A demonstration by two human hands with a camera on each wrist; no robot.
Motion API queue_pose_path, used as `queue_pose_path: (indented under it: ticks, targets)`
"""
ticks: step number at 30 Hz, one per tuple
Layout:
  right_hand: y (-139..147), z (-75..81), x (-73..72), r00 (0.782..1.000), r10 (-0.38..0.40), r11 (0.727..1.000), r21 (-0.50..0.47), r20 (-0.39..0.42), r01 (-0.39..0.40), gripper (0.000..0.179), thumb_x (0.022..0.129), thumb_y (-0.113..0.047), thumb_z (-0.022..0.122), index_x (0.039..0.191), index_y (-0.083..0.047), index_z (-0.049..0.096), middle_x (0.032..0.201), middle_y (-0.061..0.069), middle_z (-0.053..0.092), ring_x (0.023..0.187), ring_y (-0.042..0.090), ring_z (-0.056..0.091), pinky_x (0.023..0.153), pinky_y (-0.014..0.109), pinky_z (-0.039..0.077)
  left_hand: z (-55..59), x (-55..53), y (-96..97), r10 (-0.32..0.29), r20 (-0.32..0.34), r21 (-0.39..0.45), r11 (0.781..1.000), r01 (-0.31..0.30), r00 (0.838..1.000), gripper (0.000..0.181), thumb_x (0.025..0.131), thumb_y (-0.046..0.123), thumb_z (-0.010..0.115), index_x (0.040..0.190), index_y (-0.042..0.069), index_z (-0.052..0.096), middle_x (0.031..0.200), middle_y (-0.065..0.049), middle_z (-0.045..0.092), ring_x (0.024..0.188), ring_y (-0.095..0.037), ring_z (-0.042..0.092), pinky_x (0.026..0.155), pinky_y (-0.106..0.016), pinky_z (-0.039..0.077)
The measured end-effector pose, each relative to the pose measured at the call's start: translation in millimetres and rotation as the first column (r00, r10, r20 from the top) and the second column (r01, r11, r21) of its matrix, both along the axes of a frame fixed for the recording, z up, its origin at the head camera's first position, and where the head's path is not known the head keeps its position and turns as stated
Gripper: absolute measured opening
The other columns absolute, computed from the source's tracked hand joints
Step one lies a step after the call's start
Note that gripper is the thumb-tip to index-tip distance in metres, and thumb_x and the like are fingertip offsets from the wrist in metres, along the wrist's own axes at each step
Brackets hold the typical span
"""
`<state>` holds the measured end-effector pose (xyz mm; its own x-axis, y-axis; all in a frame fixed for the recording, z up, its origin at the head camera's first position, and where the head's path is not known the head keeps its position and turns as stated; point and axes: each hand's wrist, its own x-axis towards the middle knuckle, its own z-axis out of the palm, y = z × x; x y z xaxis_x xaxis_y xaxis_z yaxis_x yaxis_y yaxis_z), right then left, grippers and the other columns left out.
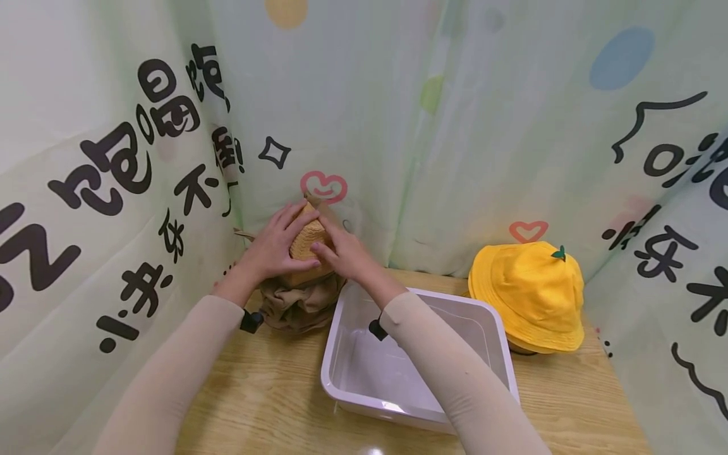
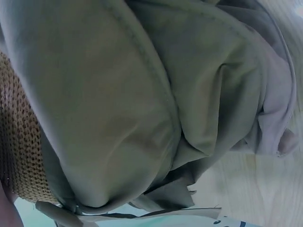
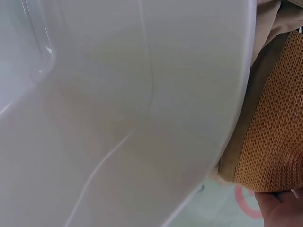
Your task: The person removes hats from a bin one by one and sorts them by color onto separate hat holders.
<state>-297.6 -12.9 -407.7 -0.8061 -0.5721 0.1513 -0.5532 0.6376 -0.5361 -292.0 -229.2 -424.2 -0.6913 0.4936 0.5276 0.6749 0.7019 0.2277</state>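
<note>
A tan woven hat (image 1: 305,242) is between both hands, at the back left of the table. My left hand (image 1: 277,241) grips its left side, with the thumb across the front. On the other side my right hand (image 1: 344,253) holds it, its thumb also on the front. Brown folded cloth (image 1: 298,302) with stitched edges lies below and against the woven part; whether it is the hat's brim or a separate piece I cannot tell. Close up, the weave (image 2: 19,146) shows at the left wrist view's edge, and right fingers (image 3: 279,208) touch the woven edge.
A pale lilac plastic basin (image 1: 392,407) stands right of the brown cloth, under my right forearm. Beyond it, on the right, sits a yellow bucket hat (image 1: 529,291) with a small green sprout. Printed curtains (image 1: 398,158) enclose the wooden table (image 1: 256,392).
</note>
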Motion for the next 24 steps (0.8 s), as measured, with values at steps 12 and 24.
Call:
queue_pose_path:
  ticks: [12,24]
  targets:
    - [-1.2,1.2,-1.8,0.997,0.007,1.0,0.005,0.083,-0.007,0.094,0.091,-0.054,0.065,0.161,-0.032,0.007,0.158,0.006,0.036,0.137,0.03,0.047,0.109,0.048,0.042,1.1,3.1,-0.5,0.017,0.102,0.018,1.0,-0.019,0.995,0.106,0.066,0.056,0.086,0.154,0.024,0.035,0.163,-0.013,0.024,0.146,-0.042,0.025,0.112,-0.066,0.027]
    - [-6.6,-17.2,1.7,1.0,-0.015,0.998,0.067,0.011,0.014,0.101,0.087,-0.056,0.069,0.162,-0.026,0.007,0.165,0.007,0.022,0.144,0.03,0.037,0.114,0.05,0.036,-16.9,5.5,-3.4,0.004,0.029,0.024,1.0,-0.004,1.0,0.109,0.063,0.057,0.086,0.154,0.026,0.035,0.162,-0.017,0.023,0.146,-0.043,0.024,0.108,-0.068,0.031]
